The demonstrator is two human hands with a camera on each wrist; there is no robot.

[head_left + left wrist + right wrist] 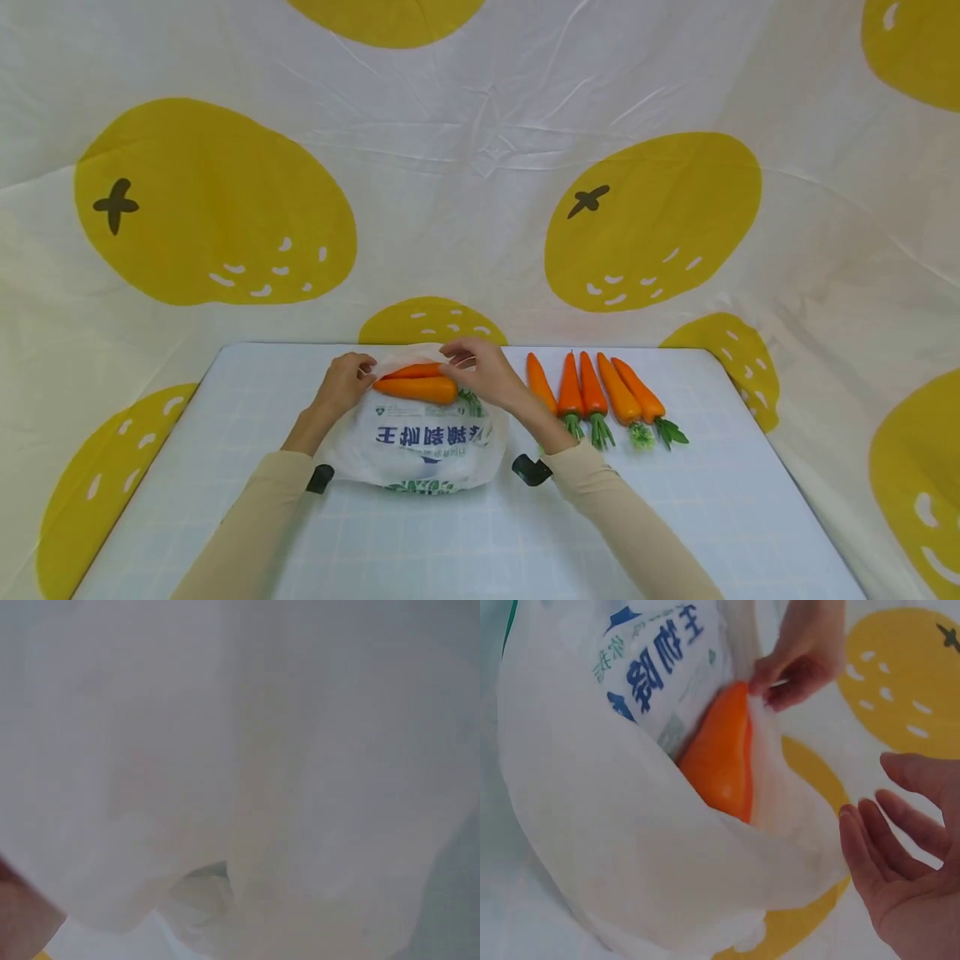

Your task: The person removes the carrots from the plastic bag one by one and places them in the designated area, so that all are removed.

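Note:
A white plastic bag [420, 458] with blue printed characters lies on the table, its mouth towards the back. Two orange toy-like carrots [417, 390] show at the mouth, green leaves [471, 404] beside their thick ends. My left hand [345, 385] pinches the bag's edge by the carrots' pointed tips; the right wrist view shows this left hand [806, 656] too. Over the other side of the mouth is my right hand [486, 371], its fingers [881, 844] loosely bent and holding nothing. Pale bag plastic [262, 765] fills most of the left wrist view.
Several more carrots [591, 385] with green tops lie side by side to the right of the bag, beyond my right forearm. The table [390, 550] has a pale checked cover. Behind it hangs a white cloth [450, 208] printed with large yellow fruit.

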